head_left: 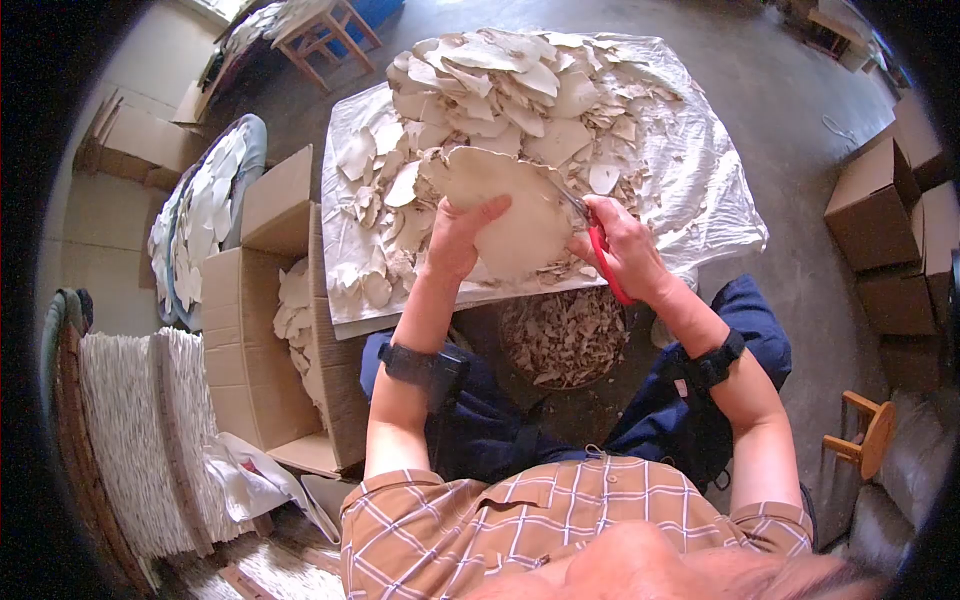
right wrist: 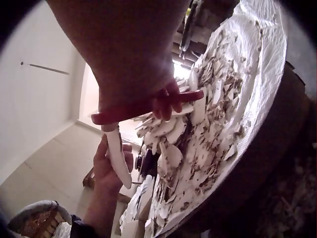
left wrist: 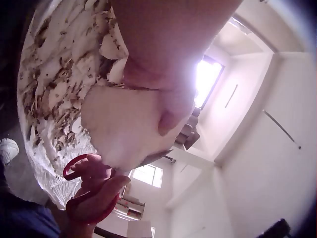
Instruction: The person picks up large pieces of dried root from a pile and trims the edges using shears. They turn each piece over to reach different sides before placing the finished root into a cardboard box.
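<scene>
We sit over a grey concrete floor (head_left: 760,110). Open cardboard boxes (head_left: 255,330) stand to our left, closed ones (head_left: 885,215) to our right beside a small wooden stool (head_left: 865,435). Pale walls (left wrist: 277,163) rise to a bright window (left wrist: 208,79), daylight pouring in.

A short-sleeved shirt (head_left: 560,520) in tan with a white and dark check is worn, together with dark blue trousers (head_left: 500,420). Black straps are fastened around the left wrist (head_left: 415,365) and the right wrist (head_left: 712,365).
</scene>
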`<state>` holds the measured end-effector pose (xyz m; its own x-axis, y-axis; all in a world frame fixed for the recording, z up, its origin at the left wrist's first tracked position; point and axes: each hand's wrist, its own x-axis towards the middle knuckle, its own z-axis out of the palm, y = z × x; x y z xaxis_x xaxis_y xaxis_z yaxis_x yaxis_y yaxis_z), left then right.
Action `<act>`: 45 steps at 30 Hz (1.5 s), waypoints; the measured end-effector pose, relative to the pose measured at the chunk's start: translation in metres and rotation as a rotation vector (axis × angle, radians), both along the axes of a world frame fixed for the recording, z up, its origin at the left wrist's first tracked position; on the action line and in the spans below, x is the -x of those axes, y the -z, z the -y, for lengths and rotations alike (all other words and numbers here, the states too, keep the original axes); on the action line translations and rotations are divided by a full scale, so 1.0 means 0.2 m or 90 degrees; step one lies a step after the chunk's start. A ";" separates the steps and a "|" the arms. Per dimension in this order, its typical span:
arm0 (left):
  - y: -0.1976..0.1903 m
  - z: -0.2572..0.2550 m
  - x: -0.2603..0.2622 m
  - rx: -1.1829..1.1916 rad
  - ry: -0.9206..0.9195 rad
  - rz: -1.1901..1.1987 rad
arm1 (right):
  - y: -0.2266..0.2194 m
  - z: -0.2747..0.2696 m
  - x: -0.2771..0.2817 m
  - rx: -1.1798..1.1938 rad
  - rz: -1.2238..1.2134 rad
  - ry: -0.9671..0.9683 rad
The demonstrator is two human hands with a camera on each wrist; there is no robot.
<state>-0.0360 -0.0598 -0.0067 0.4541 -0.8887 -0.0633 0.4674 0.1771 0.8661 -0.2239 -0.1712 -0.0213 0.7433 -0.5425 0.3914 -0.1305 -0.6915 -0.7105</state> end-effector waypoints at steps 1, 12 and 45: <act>0.00 0.00 0.00 -0.001 0.000 -0.002 | 0.01 0.00 0.00 -0.007 0.007 -0.007; -0.03 -0.07 -0.09 -0.062 0.025 0.046 | -0.06 -0.03 0.01 0.047 -0.045 -0.050; -0.11 -0.09 -0.10 -0.208 0.348 0.343 | -0.12 0.04 0.05 0.036 -0.124 -0.188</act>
